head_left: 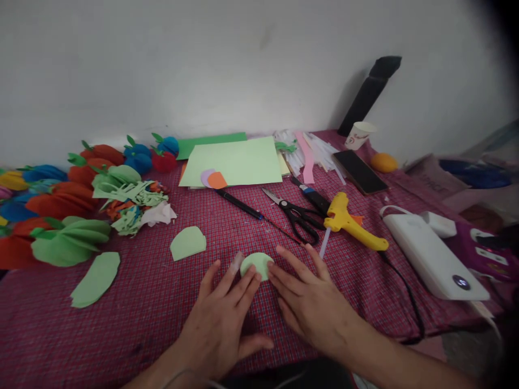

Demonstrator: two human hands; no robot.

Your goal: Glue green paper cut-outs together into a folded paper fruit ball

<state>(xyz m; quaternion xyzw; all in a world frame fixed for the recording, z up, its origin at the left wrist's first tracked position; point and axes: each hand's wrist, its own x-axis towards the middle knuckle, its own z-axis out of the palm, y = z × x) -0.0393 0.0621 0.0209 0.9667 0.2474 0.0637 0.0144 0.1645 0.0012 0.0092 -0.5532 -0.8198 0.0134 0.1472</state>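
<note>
A small rounded piece of light green paper [259, 260] lies flat on the checked tablecloth in front of me. My left hand [227, 308] rests on its left part with fingers stretched out and thumb spread. From the right, my right hand [310, 300] touches the paper's edge with its fingertips, fingers extended. Two more cut light green pieces lie to the left: a half-round one [188, 243] and a longer stack [96, 279]. Beyond my hands are black-handled scissors [294, 213], a black pen [239, 203] and a yellow glue gun [352, 221].
Colourful paper fruits [60, 200] and paper scraps [140, 205] fill the left side. Light green sheets [235, 162] lie at the back by the wall. To the right are a phone [360, 171], a paper cup [359, 135], an orange ball-like object [384, 162] and a white power bank [433, 256].
</note>
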